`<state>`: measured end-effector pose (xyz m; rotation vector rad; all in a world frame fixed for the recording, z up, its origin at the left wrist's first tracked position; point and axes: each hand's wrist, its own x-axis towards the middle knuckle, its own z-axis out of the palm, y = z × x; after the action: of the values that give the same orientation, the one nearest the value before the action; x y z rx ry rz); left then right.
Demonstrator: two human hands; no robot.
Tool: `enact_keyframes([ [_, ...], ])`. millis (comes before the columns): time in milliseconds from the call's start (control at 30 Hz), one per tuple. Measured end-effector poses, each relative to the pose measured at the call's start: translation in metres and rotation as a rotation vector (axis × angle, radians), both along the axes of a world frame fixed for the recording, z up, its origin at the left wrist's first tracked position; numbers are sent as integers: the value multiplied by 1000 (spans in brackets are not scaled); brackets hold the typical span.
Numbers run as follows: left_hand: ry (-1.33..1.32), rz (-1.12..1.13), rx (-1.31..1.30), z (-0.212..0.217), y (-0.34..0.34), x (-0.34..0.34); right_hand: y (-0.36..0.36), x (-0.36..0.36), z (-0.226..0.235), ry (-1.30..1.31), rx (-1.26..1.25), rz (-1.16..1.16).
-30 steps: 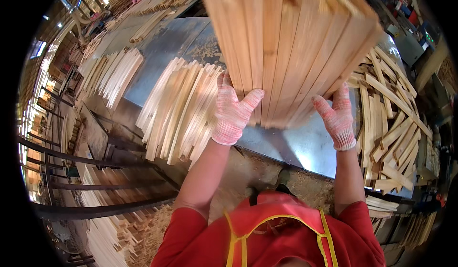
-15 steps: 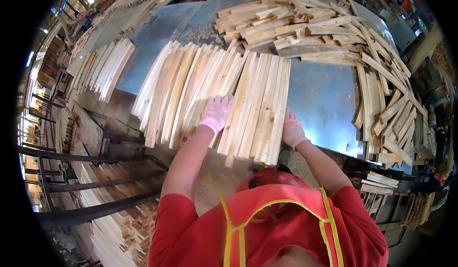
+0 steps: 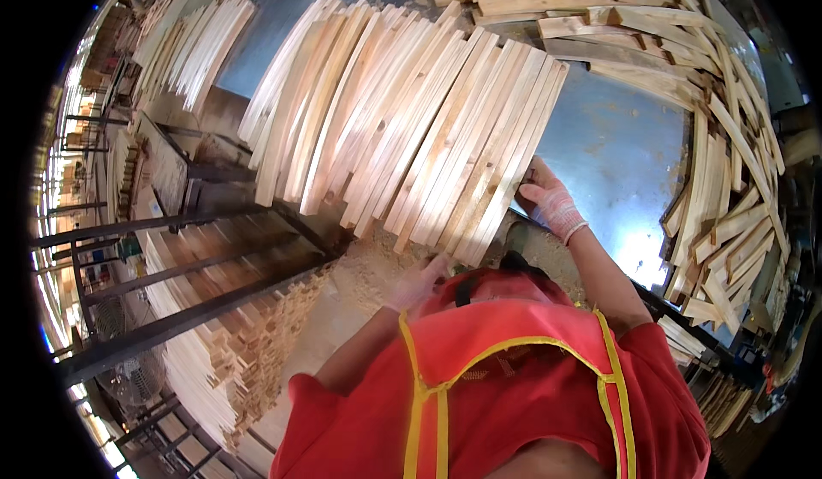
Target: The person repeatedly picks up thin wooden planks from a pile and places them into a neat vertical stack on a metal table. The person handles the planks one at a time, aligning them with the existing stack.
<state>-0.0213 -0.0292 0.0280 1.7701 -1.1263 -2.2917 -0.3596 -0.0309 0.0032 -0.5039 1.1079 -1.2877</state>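
A row of pale wooden strips (image 3: 428,119) lies side by side on the blue-grey metal table, their near ends uneven and jutting past its edge. My right hand (image 3: 552,203), in a pinkish-white glove, rests against the outer side of the rightmost strips. Its thumb stands apart from the fingers, whose tips are partly hidden by the wood. My left hand (image 3: 419,282), gloved alike and slightly blurred, is at the near ends of the strips, close to my chest. Its fingers stretch toward those ends, and I see nothing held in it.
A loose heap of wooden strips (image 3: 728,214) curves around the table's (image 3: 616,136) far and right sides. Another neat row of strips (image 3: 201,47) lies at the left. Below left, dark metal bars (image 3: 197,329) stand over stacked wood (image 3: 248,342).
My left hand has left the top of the strips and come down to their near ends. My right hand stays at the right side. The view has tilted, and the strips lie more slanted.
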Motion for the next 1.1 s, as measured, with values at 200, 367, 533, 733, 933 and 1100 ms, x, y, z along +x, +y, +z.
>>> enact_keyframes([
  [200, 140, 680, 223, -35, 30, -41, 14, -12, -21, 93, 36, 87],
  [367, 72, 334, -228, 23, 27, -28, -14, -1, 32, 365, 114, -67],
  [533, 222, 33, -309, 116, 6, -33, -82, 36, 69, -70, 188, -260],
  [733, 86, 356, -242, 24, 15, 44, -38, 60, 155, -29, -3, -519],
  [933, 147, 656, -57, -40, -19, 45, 22, -20, 14, 163, 200, -613],
  [1100, 339, 768, 139, -46, -46, 35, 2, 20, -16, 116, 382, -472],
])
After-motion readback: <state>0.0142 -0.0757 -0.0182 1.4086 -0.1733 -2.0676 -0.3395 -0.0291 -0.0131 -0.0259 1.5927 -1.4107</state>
